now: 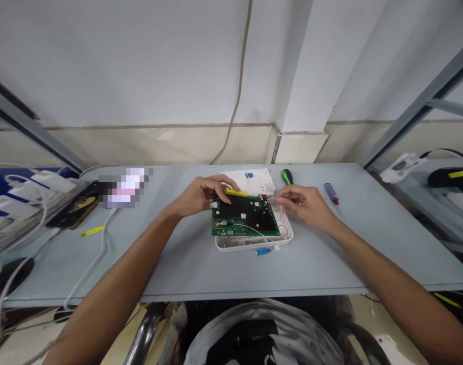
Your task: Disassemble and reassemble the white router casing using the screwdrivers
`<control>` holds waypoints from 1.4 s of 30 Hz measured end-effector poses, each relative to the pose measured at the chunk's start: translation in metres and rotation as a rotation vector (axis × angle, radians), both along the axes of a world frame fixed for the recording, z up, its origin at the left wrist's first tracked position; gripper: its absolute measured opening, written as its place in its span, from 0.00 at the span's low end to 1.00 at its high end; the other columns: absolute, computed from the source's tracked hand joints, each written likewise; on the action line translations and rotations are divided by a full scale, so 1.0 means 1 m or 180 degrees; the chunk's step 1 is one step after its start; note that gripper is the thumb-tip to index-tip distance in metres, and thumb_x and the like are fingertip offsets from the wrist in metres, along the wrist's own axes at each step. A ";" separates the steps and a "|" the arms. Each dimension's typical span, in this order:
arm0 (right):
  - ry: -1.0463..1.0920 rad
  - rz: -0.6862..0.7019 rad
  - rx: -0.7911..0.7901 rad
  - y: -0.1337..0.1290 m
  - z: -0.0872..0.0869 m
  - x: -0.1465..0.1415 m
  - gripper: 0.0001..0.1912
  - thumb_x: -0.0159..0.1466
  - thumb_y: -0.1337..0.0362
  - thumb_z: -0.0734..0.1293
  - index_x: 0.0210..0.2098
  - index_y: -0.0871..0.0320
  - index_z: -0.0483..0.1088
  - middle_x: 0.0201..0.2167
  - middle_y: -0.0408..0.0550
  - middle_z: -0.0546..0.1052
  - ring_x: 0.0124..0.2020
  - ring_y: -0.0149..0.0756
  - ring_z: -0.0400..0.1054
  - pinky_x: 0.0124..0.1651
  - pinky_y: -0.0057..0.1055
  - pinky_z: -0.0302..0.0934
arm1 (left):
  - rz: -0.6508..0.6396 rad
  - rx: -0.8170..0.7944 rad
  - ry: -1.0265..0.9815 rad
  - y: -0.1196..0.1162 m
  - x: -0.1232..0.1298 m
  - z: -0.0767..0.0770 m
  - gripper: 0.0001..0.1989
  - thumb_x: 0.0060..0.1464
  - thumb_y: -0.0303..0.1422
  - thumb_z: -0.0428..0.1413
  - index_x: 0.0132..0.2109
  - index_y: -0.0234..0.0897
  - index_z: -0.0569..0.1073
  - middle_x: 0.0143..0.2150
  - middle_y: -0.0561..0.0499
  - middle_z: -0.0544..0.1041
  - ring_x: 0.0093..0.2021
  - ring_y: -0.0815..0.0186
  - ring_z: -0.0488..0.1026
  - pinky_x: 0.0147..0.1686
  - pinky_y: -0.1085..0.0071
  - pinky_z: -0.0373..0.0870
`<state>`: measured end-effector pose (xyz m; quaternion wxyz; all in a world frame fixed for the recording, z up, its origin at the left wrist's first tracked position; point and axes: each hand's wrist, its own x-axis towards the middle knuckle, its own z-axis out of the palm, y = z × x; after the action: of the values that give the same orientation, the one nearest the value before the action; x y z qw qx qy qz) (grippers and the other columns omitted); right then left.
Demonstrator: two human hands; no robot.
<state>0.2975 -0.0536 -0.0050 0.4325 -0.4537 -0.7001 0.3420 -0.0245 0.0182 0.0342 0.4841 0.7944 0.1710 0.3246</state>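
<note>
A green circuit board point(225, 228) with a black cover plate point(237, 209) is tilted over a white plastic housing point(288, 238). My left hand point(203, 195) grips the board's upper left part, thumb on the black plate, beside a yellow part point(236, 192). At the board's upper right corner, my right hand point(303, 203) has its thumb and forefinger pinched together; what is between them is too small to make out. Thin white and red wires run along the board's lower right. A blue connector point(263, 251) lies just in front of the housing. Behind the board lies a white perforated cover point(263, 178).
Behind my right hand lies a green-black screwdriver point(287, 176); a purple screwdriver point(332, 194) is farther right. Two phones point(77, 205) point(127, 188), white chargers point(16, 203) and cables occupy the grey table's point(185, 268) left side. Metal posts rise on both sides.
</note>
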 end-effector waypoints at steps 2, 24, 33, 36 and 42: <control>0.0204 0.0054 0.0011 -0.002 0.003 0.000 0.11 0.67 0.54 0.73 0.36 0.56 0.77 0.29 0.45 0.80 0.26 0.31 0.71 0.30 0.31 0.66 | -0.0001 -0.0026 -0.0011 0.000 0.001 -0.002 0.04 0.51 0.25 0.70 0.34 0.37 0.84 0.52 0.38 0.81 0.50 0.57 0.80 0.45 0.65 0.80; -0.0407 0.0821 -0.0707 0.003 0.009 0.019 0.13 0.65 0.51 0.74 0.38 0.54 0.80 0.33 0.46 0.82 0.33 0.35 0.74 0.38 0.33 0.67 | -0.0166 -0.0148 0.0126 -0.002 0.008 -0.014 0.08 0.51 0.20 0.66 0.35 0.37 0.84 0.52 0.41 0.80 0.53 0.58 0.79 0.48 0.63 0.80; -0.0915 0.0662 -0.0505 0.002 0.003 0.008 0.12 0.67 0.53 0.72 0.40 0.55 0.80 0.30 0.45 0.80 0.30 0.35 0.71 0.35 0.32 0.63 | -0.0167 -0.0241 0.0118 -0.002 0.011 -0.019 0.11 0.47 0.15 0.62 0.34 0.34 0.83 0.51 0.41 0.80 0.52 0.59 0.80 0.47 0.64 0.80; -0.1145 0.0437 -0.0193 0.000 -0.003 0.002 0.14 0.69 0.51 0.69 0.39 0.54 0.79 0.28 0.43 0.79 0.27 0.33 0.67 0.33 0.32 0.60 | -0.0195 -0.0273 0.0099 -0.004 0.011 -0.019 0.11 0.48 0.16 0.62 0.34 0.34 0.82 0.51 0.41 0.80 0.52 0.59 0.79 0.47 0.64 0.80; -0.1046 0.0214 0.0305 0.000 -0.013 -0.009 0.11 0.70 0.52 0.70 0.40 0.54 0.75 0.29 0.42 0.74 0.28 0.33 0.64 0.33 0.32 0.58 | -0.0161 -0.0182 0.0048 -0.005 0.008 -0.015 0.09 0.47 0.19 0.66 0.35 0.35 0.83 0.52 0.40 0.79 0.52 0.58 0.79 0.47 0.63 0.79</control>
<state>0.2890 -0.0534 -0.0178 0.3216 -0.4587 -0.7917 0.2437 -0.0161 0.0135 0.0193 0.5133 0.7867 0.1637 0.3013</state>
